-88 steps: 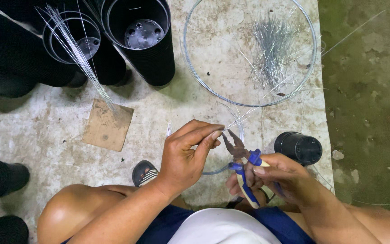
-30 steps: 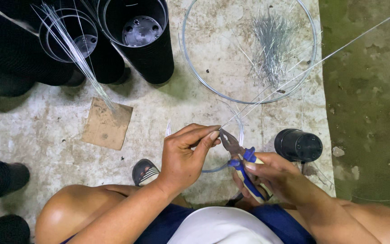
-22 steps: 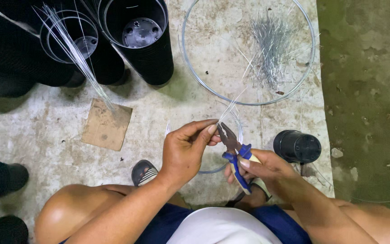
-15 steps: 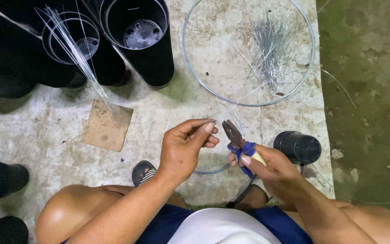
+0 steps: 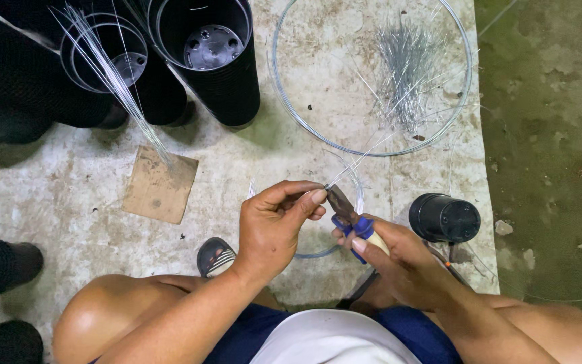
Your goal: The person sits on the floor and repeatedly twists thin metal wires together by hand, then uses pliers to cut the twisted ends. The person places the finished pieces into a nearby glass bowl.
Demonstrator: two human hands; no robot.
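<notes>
My right hand [image 5: 399, 259] grips blue-handled pliers [image 5: 346, 210] whose jaws point up and left. My left hand [image 5: 279, 222] pinches a thin silver wire [image 5: 362, 152] right at the plier jaws. That wire runs up and right toward a heap of cut wire pieces [image 5: 405, 67]. The heap lies inside a big hoop of wire [image 5: 284, 101] on the concrete floor. A smaller wire loop [image 5: 318, 253] lies under both hands.
Black plastic pots [image 5: 213, 54] stand at the top left, one with long wires [image 5: 112, 81] sticking out. A cardboard scrap [image 5: 159, 185] lies on the floor. A small black pot [image 5: 444, 218] lies on its side at the right. My knees and a sandal [image 5: 215, 256] are below.
The pliers shifted slightly between my hands and their jaws have come back to the wire beside my left fingertips. A long wire that stretched far to the upper right is gone from there.
</notes>
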